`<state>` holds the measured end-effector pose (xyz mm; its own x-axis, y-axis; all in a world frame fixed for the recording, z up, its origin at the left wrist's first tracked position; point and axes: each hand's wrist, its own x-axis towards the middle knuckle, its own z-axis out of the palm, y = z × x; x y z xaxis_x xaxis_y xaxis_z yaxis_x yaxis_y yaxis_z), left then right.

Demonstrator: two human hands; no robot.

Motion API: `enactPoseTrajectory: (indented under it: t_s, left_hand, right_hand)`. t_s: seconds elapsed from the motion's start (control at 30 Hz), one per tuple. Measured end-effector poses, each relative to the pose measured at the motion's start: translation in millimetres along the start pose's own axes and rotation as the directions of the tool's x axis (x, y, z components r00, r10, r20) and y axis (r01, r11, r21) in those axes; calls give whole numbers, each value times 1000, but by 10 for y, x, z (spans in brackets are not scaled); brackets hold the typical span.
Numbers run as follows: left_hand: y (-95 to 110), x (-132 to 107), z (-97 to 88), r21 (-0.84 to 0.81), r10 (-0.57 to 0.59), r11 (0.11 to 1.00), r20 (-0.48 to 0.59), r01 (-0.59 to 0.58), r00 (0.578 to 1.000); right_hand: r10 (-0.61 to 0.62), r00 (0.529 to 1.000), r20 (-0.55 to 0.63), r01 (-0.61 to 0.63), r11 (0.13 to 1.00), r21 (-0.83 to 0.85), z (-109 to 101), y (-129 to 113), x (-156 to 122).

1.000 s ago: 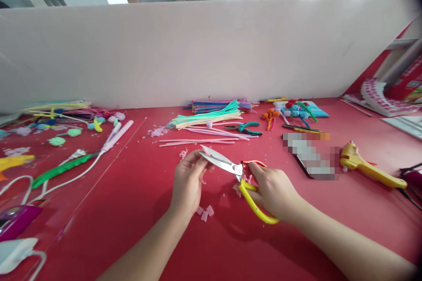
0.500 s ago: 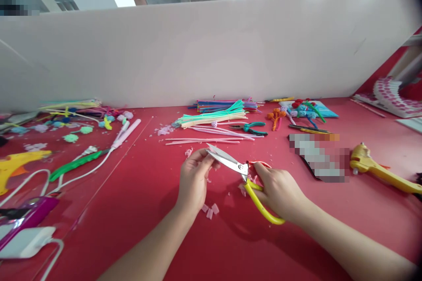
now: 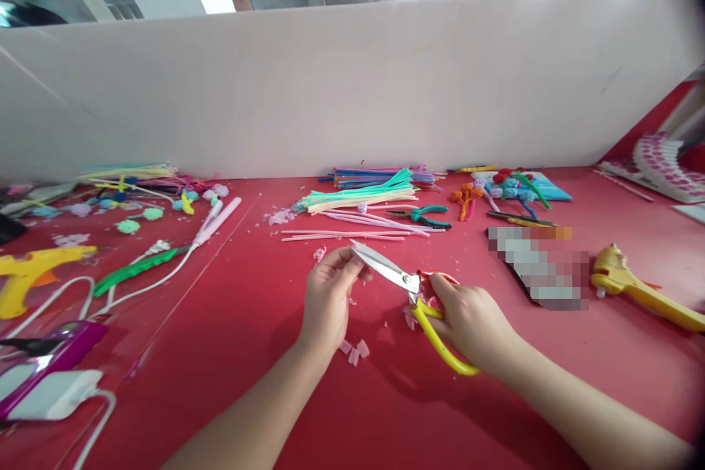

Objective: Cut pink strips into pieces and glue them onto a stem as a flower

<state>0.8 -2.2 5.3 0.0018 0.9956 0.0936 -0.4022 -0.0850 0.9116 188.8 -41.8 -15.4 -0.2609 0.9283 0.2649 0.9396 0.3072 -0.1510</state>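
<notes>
My right hand (image 3: 474, 319) is closed on a pair of scissors (image 3: 449, 345) with one yellow and one red handle. The blades point left and reach the fingertips of my left hand (image 3: 330, 290). Those fingers are pinched together at the blade tips; whatever they hold is too small or hidden to make out. On the table below lie several small pink pieces (image 3: 354, 354). More pink scraps (image 3: 410, 317) show beside the scissor handles, partly covered by them.
Pipe cleaners (image 3: 363, 194) lie in bundles at the back, near teal-handled pliers (image 3: 421, 216). A yellow glue gun (image 3: 633, 285) rests at right, another glue gun (image 3: 33, 268) at left. Cords, a purple power strip (image 3: 60, 363) and pompoms (image 3: 137, 220) occupy the left. A white partition (image 3: 341, 88) stands behind.
The view has shifted slightly, so everything sits a little further right. The scissor blades look a little closer together; both hands keep nearly the same pose.
</notes>
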Motion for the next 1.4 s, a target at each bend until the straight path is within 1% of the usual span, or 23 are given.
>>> enactPoseTrajectory:
  t_s: [0.23, 0.43, 0.73, 0.8, 0.9, 1.03, 1.17, 1.23, 1.27, 1.33, 1.4]
  left_hand:
    - [6, 0, 6, -9, -11, 1000, 2, 11, 1000]
    - [-11, 6, -2, -23, 3, 1000, 8, -3, 1000]
    - [-24, 13, -15, 10, -1, 1000, 10, 1, 1000]
    - [-34, 17, -19, 7, 2, 1000, 9, -2, 1000]
    - [-50, 27, -25, 1, -4, 1000, 0, 4, 1000]
    - [-84, 47, -43, 24, -19, 1000, -26, 19, 999]
    - [-132, 68, -75, 54, -40, 998, -37, 42, 999]
    - [-146, 69, -80, 104, -66, 992, -10, 67, 998]
    - [-147, 65, -77, 149, -86, 985, 22, 82, 996]
    - [-136, 45, -57, 269, -138, 958, 126, 100, 982]
    - [-116, 18, -28, 389, -192, 917, 246, 85, 950]
  right_hand:
    - [-18, 1000, -15, 18, 1000, 2, 20, 12, -9]
    - [-14, 1000, -11, 14, 1000, -5, 6, 1, -8]
    - [-5, 1000, 2, 5, 1000, -27, 36, 38, -5]
    - [11, 1000, 19, -10, 999, -30, 42, 43, 1]
    - [64, 997, 47, -64, 998, -7, 18, 24, 36]
    - [159, 986, 46, -159, 987, 2, -66, -23, 125]
    - [209, 975, 69, -210, 978, 0, -155, -49, 214]
    - [221, 970, 104, -225, 974, 26, -188, -61, 252]
    - [220, 968, 117, -227, 972, 54, -200, -71, 269]
    - [206, 970, 130, -225, 962, 153, -207, -101, 300]
    - [183, 972, 149, -223, 920, 323, -191, -142, 316]
